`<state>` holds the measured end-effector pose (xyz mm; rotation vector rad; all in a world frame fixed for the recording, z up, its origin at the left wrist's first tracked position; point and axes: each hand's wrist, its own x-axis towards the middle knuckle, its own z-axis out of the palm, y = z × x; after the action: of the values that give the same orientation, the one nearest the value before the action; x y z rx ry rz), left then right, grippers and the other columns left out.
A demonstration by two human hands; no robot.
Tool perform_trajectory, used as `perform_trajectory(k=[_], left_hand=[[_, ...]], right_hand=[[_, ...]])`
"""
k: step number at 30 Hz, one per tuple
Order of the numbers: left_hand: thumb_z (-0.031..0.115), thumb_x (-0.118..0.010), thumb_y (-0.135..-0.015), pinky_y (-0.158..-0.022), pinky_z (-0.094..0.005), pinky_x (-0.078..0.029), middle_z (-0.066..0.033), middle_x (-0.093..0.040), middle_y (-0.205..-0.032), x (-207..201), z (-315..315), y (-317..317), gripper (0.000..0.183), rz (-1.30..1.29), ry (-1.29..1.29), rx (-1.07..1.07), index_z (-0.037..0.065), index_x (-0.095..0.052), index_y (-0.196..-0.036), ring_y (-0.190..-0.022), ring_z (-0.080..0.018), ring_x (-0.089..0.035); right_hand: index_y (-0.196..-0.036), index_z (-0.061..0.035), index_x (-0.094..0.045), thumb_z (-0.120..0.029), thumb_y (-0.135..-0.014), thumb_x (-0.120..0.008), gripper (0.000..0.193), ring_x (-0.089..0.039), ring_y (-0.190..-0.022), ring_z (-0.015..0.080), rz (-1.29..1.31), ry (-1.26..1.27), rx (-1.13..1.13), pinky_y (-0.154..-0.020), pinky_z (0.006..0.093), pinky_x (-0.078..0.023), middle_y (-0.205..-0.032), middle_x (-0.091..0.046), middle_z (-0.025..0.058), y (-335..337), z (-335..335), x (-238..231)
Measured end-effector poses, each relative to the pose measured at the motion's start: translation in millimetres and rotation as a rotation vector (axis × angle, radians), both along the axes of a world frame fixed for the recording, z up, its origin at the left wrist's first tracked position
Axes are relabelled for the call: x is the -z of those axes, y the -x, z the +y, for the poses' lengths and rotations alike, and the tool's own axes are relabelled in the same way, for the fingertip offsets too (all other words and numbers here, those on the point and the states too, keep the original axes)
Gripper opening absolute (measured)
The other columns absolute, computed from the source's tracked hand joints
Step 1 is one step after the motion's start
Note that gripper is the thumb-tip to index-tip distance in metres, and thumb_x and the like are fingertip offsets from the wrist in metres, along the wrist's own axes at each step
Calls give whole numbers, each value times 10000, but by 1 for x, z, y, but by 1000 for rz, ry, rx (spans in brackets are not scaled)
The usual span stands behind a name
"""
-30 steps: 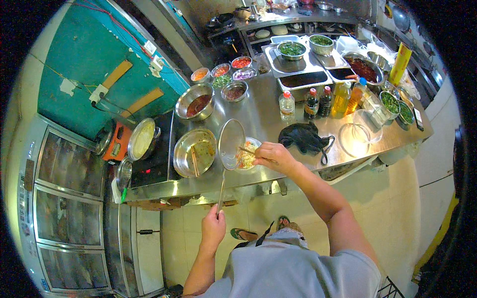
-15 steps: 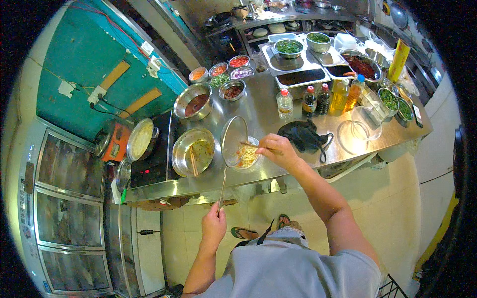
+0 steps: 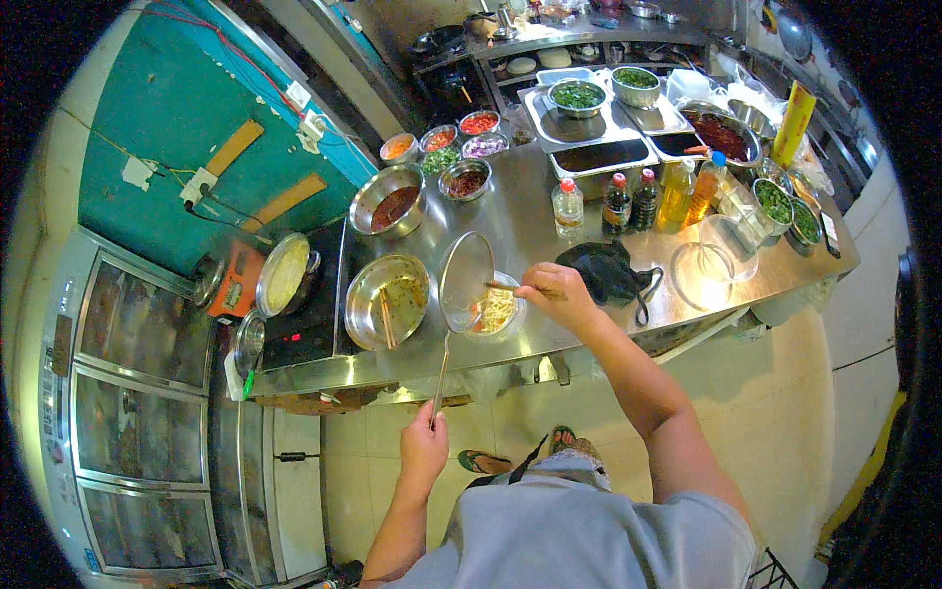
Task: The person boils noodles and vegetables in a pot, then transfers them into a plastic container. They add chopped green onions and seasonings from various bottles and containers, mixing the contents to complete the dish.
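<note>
My left hand [image 3: 424, 450] is closed round the long thin handle of a round strainer [image 3: 465, 280], which stands tilted on its side above the counter. Right beside the strainer is a clear bowl [image 3: 517, 327] of pale noodles [image 3: 497, 311], with some orange bits at its left side. Over that bowl, my right hand [image 3: 557, 292] grips a pair of wooden chopsticks [image 3: 498, 286] that point left toward the strainer. Their tips lie at the strainer's edge; whether they touch it I cannot tell.
To the left are a steel basin [image 3: 383, 339] with another pair of chopsticks, and a cooktop [image 3: 309, 324]. Sauce bowls [image 3: 391, 206] and small topping bowls [image 3: 479, 122] sit behind. A black bag [image 3: 599, 273], several bottles [image 3: 616, 204] and a clear lid [image 3: 721, 257] lie to the right.
The chopsticks lie flatter, with their rear end now showing past my right hand. The strainer and my left hand have barely moved; the whole view has shifted slightly.
</note>
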<state>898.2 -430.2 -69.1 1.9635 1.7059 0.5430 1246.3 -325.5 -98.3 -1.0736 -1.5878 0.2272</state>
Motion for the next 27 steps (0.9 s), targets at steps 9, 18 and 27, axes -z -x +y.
perform_trajectory(k=[9,18,27], left_hand=[[194,-591,-977,-616,-428,-504,-218,-650,-745,0,2,-2,323,-2,-1,0,35,-648,-1253,-633,-358,-643],[166,-605,-970,-633,-415,-510,-220,-659,-776,6,4,-1,313,-72,3,-8,6,-648,-1236,-654,-338,-640],[165,-604,-973,-620,-386,-504,-212,-657,-763,11,8,2,313,-164,-57,-16,9,-649,-1240,-625,-306,-630]], right_hand=[[-851,-6,-674,-139,-869,-783,174,-648,-728,271,45,-9,-40,-650,340,-520,-856,-669,118,7,-1,9],[-849,-2,-667,-133,-910,-733,159,-658,-764,279,190,-6,-30,-684,350,-523,-858,-671,127,28,-19,4],[-811,2,-667,-129,-1027,-576,268,-649,-765,220,503,42,57,-689,328,-521,-848,-673,116,62,-41,19]])
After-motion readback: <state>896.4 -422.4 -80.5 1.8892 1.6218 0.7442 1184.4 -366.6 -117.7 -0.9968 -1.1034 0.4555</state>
